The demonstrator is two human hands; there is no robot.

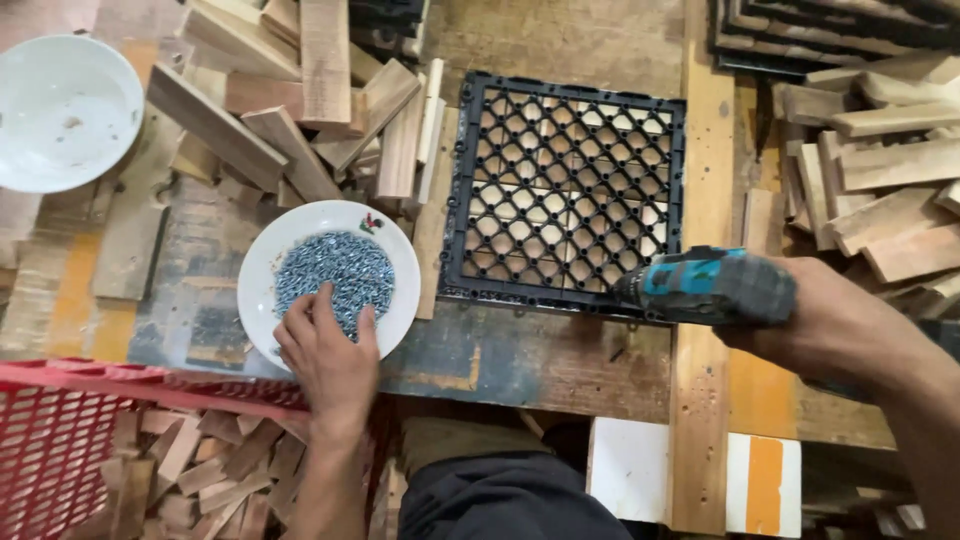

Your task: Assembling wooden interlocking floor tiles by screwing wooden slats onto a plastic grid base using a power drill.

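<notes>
The scene is evenly and moderately lit by soft, diffuse light from above; no single source is shown. Shadows are weak and short: a faint one is seen under the left hand [325,360] on the white plate [262,262], and darker ones are found in the gaps of the wooden offcuts [300,110]. Mild glare is noted on the empty white bowl [62,110], where some surface detail is washed out. Motion blur is observed on the drill [705,287] and the right hand [835,325]. The black plastic grid [565,190] is rendered sharply. Slight wide-angle bending is apparent toward the frame edges, and the lower corners are darker.
</notes>
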